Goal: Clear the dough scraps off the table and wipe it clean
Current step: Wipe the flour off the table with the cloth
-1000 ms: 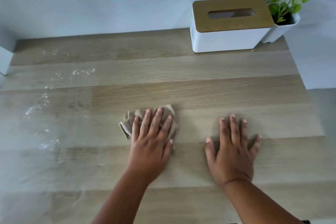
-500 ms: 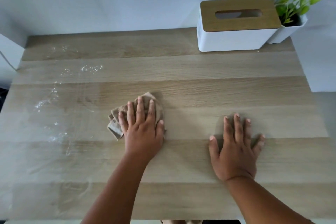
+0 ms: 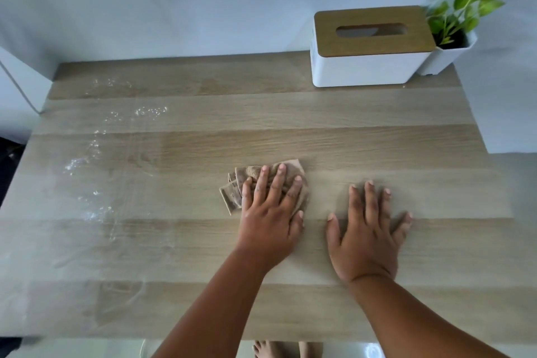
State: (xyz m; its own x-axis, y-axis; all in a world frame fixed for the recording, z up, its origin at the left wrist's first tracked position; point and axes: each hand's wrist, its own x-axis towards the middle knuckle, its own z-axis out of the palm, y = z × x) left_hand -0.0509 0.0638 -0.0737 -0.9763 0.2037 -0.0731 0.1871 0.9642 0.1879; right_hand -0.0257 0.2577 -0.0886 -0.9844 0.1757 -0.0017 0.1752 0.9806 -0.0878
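Observation:
A crumpled brown cloth [image 3: 236, 189] lies on the wooden table [image 3: 319, 136] near its middle. My left hand [image 3: 270, 212] presses flat on the cloth with straight, spread fingers. My right hand [image 3: 367, 229] rests flat on the bare wood just to the right, fingers spread, holding nothing. White flour and small dough specks [image 3: 87, 160] are scattered over the left part of the table, with smeared streaks [image 3: 96, 244] running toward the front edge.
A white tissue box with a wooden lid [image 3: 369, 46] stands at the back right, and a small potted plant [image 3: 456, 29] sits beside it in the corner. A white wall runs behind the table. Bare feet [image 3: 279, 350] show below the front edge.
My left hand slid the cloth left and away, then back to the right, closer to my right hand. The right hand stayed flat in place.

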